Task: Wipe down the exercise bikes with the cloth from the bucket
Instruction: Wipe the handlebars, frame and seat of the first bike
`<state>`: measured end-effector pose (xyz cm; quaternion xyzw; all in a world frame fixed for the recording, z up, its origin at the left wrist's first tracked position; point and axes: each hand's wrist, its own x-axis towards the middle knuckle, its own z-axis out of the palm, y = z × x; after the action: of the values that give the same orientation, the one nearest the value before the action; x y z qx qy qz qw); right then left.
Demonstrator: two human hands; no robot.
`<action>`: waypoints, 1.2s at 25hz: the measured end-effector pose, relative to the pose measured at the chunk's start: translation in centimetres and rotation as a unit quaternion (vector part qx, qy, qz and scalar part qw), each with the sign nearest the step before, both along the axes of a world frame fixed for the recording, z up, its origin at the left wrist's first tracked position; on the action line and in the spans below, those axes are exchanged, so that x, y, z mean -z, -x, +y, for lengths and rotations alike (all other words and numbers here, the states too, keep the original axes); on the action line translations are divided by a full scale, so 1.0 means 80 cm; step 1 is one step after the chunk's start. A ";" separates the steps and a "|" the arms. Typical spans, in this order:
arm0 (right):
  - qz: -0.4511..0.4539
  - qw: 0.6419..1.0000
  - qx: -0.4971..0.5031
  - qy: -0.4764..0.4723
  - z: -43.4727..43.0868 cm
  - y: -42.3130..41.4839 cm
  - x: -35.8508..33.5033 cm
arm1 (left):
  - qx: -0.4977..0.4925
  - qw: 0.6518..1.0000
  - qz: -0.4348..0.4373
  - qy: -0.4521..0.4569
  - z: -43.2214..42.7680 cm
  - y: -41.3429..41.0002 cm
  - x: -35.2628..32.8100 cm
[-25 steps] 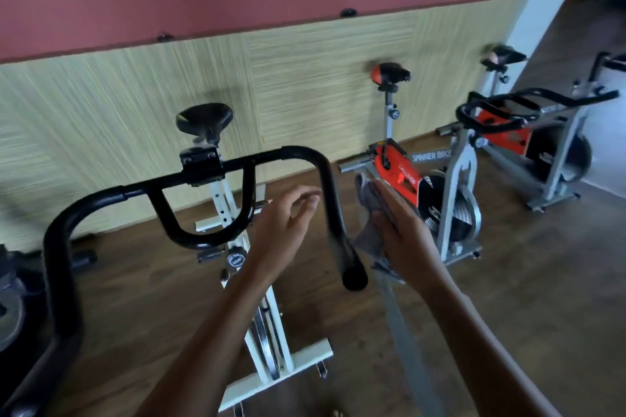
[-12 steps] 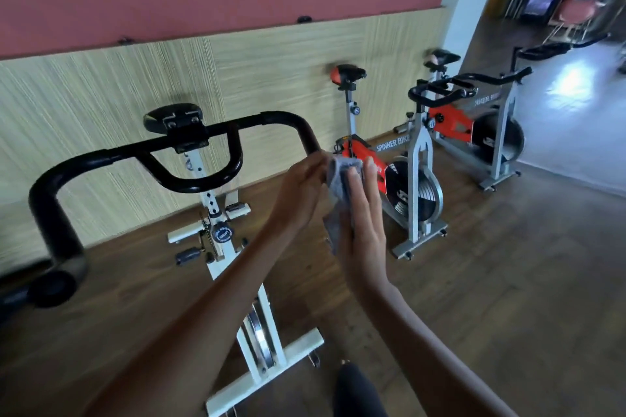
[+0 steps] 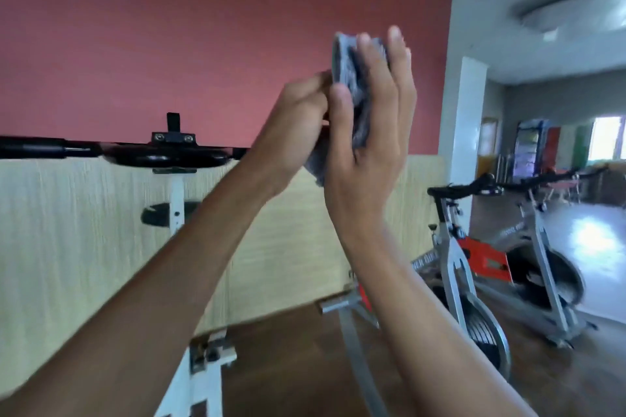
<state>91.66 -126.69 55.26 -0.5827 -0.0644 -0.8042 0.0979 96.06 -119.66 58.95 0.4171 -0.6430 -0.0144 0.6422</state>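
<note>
Cloth (image 3: 343, 64) is up in the air, folks, dead centre at chest height or higher, a grey wad sandwiched between the 2 hands and touching no bike at all. Its long axis runs near upright, 12 to 6, with a frayed tail poking out below the palms toward 7 o'clock.

Right hand (image 3: 376, 145) stands tall behind it, fingers straight and pointing to 12, thumb laid along the cloth's near face, so it looks like a flat backing, not a fist. Left hand (image 3: 298, 122) comes in from 9 o'clock with its fingers curled in on the cloth's edge, gripping it against the right palm. Looks to me like folding or bunching the cloth before the next wipe.

Now the relation that counts: the black handlebar (image 3: 135, 156) of the white bike (image 3: 176, 200) lies at 9 o'clock from the hands and a little lower, stretched level from 9 to 3, its near end passing just behind the left wrist. Left hand is the nearer one. At 4 o'clock, well apart, stands a grey-and-orange bike (image 3: 455, 267), with a second one (image 3: 542, 247) beyond it toward 3.

My call: the cloth must come down and across before any wiping, and which bike gets it cannot be told yet. Motion blur hides finer finger detail.
</note>
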 end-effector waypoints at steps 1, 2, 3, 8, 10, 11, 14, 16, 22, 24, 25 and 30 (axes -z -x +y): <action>-0.014 1.000 -0.004 0.011 -0.003 -0.004 -0.001 | 0.004 1.000 -0.011 0.014 -0.004 -0.003 0.002; -0.028 0.999 -0.011 0.026 -0.007 -0.007 -0.001 | 0.015 0.999 -0.016 0.028 -0.007 -0.005 0.008; -0.045 0.998 -0.020 0.041 -0.010 -0.010 -0.001 | 0.044 0.998 -0.016 0.036 -0.009 -0.008 0.013; -0.124 0.986 -0.008 0.111 -0.034 -0.030 -0.003 | 0.106 0.992 -0.037 0.059 -0.012 -0.018 0.038; -0.153 0.980 0.006 0.126 -0.040 -0.037 -0.005 | 0.086 0.988 -0.085 0.091 -0.013 -0.018 0.052; -0.164 0.978 0.012 0.129 -0.043 -0.040 -0.005 | 0.067 0.984 -0.127 0.109 -0.014 -0.020 0.058; -0.193 0.970 0.024 0.144 -0.053 -0.052 0.000 | 0.017 0.972 -0.185 0.142 -0.025 -0.030 0.059; -0.214 0.964 0.041 0.152 -0.062 -0.061 0.004 | 0.024 0.983 -0.128 0.133 -0.030 -0.029 0.046; -0.261 0.942 0.115 0.177 -0.084 -0.087 0.012 | 0.065 0.979 -0.138 0.139 -0.051 -0.058 0.051; -0.270 0.935 0.122 0.194 -0.097 -0.097 0.017 | 0.060 0.978 -0.142 0.137 -0.064 -0.076 0.063; -0.276 0.932 0.120 0.203 -0.104 -0.103 0.020 | 0.044 0.977 -0.151 0.142 -0.070 -0.086 0.073; -0.303 0.922 0.098 0.221 -0.128 -0.144 0.030 | -0.349 0.852 -0.236 0.310 -0.094 -0.201 0.162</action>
<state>103.14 -136.96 52.82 -0.3215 -0.2098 -0.9132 -0.1365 112.10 -127.16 46.01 0.3845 -0.5581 0.5095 0.5302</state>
